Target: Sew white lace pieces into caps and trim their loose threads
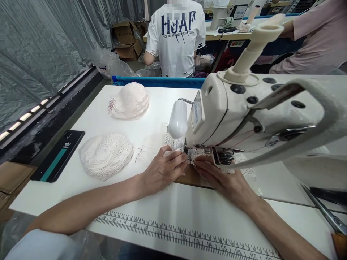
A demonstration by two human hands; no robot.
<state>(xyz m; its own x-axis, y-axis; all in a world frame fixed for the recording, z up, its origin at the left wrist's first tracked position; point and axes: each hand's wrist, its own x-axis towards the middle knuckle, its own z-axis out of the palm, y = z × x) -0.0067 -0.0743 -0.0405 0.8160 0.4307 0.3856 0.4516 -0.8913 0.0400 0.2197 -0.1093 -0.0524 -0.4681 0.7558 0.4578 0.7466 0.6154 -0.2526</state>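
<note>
A strip of white lace fabric point(175, 143) lies under the needle area of a white sewing machine point(214, 108). My left hand point(165, 168) is just left of the needle, its fingers curled and pressed together on the lace. To the right of the needle, my right hand point(225, 180) grips the same lace with its fingers close together, partly hidden by the machine's front parts. More lace trails out behind my right hand. Reddish thread runs along the machine's side. A brown plate point(193, 177) shows beneath the hands.
Two bundles, a white lace one point(107, 155) and a pale pink one point(129, 101), rest on the white table point(162, 202) at left, near a black phone point(58, 157). A printed ruler point(173, 233) runs along the front edge. Two people work beyond.
</note>
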